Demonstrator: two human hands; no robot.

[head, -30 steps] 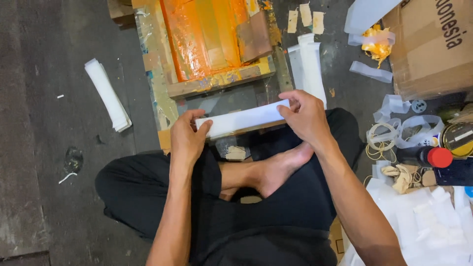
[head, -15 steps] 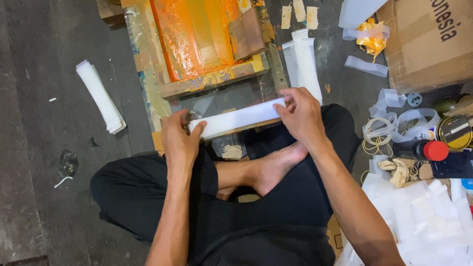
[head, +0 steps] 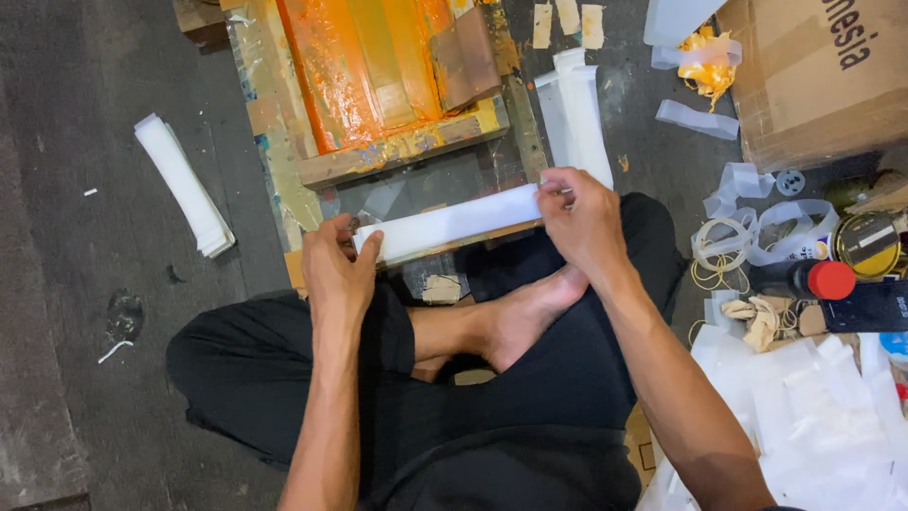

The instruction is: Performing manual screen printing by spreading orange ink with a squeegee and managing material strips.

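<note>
I sit cross-legged on the floor and hold a long white plastic strip (head: 454, 221) level above my knees. My left hand (head: 338, 268) pinches its left end and my right hand (head: 584, 220) grips its right end. Just beyond the strip lies a wooden printing frame (head: 397, 156) smeared with orange ink, resting on a stained board (head: 284, 170). My bare foot (head: 520, 317) lies below the strip.
A stack of white strips (head: 183, 185) lies on the floor at the left, another (head: 579, 118) beside the frame. At the right are a cardboard box (head: 818, 76), rubber bands (head: 716, 255), a red-capped bottle (head: 813, 279), a tin (head: 868, 241) and a heap of white plastic (head: 813, 426).
Both hands have kept hold of the strip and lowered it slightly toward the board's near edge. The view has shifted a little to the left.
</note>
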